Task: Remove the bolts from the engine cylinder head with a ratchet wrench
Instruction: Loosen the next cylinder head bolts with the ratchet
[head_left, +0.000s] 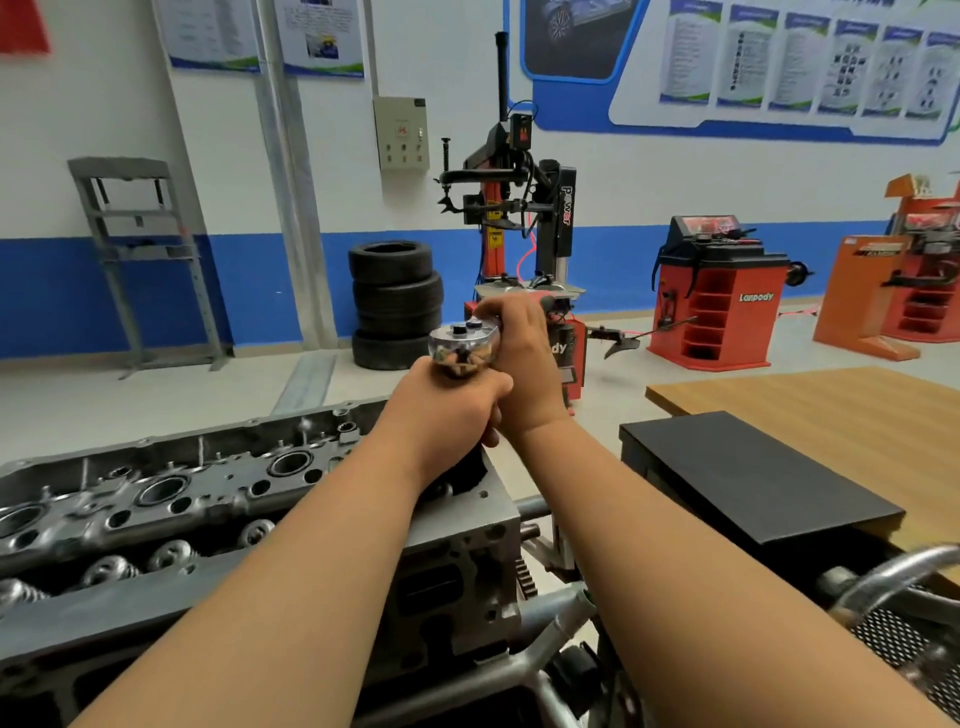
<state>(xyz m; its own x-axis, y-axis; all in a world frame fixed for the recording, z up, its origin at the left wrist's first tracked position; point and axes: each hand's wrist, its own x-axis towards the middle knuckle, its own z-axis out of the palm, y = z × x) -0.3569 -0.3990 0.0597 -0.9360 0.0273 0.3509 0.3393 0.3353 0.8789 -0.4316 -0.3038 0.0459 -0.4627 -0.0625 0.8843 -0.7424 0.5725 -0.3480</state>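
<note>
The engine cylinder head (171, 499) lies on a stand at lower left, grey metal with round bores and valve springs showing. Over its right end, both hands hold a chrome ratchet wrench (464, 344). My left hand (447, 410) is wrapped round the socket shaft just below the ratchet head. My right hand (524, 358) grips the wrench handle, which runs away from me and is mostly hidden by the fingers. The socket's lower end and any bolt under it are hidden behind my left hand.
A black box (748, 478) sits on a wooden table (831, 400) to the right. The stand's metal frame and a mesh tray (898, 644) are at lower right. Stacked tyres (397, 304), a tyre changer (519, 208) and a red wheel balancer (719, 301) stand beyond.
</note>
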